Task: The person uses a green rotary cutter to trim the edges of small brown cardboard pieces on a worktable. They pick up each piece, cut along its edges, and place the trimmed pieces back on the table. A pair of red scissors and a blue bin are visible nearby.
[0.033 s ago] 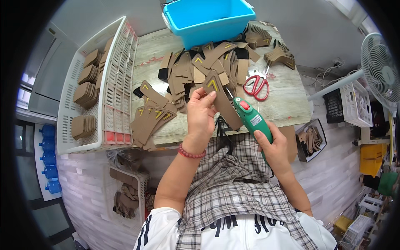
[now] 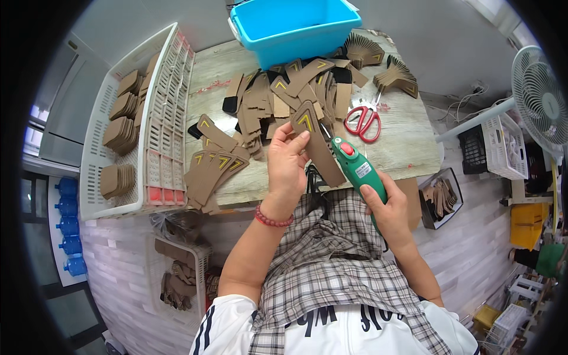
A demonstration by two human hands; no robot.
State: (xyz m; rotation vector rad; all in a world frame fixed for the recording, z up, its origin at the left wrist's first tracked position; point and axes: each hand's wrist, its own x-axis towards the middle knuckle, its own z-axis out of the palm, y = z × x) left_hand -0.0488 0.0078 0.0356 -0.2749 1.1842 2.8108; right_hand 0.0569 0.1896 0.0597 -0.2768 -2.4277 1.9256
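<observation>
Between the thumb and fingers of my left hand [image 2: 288, 157] is a brown curved strip [image 2: 318, 145] with a yellow chevron at its upper end. My right hand [image 2: 387, 204] is wrapped round a green handheld electric tool [image 2: 358, 167] with a red button. The tool's thin metal tip points at the strip's right edge; whether they touch I cannot tell. Beyond my hands lies a loose heap of similar brown strips [image 2: 257, 97], some with black ends. A smaller group of chevron strips [image 2: 216, 168] spreads at the table's left front. Red-handled scissors [image 2: 362, 124] lie right of the heap.
A blue bin [image 2: 302, 44] stands at the table's back. To the left is a white crate [image 2: 171, 118] with stacked brown pieces. Fanned strips [image 2: 397, 77] sit at the back right. A fan [image 2: 538, 97] stands at the right, above a box of strips [image 2: 441, 198].
The brown strip has tilted slightly in my left hand, and less of its dark edge shows. Both hands stay almost where they were.
</observation>
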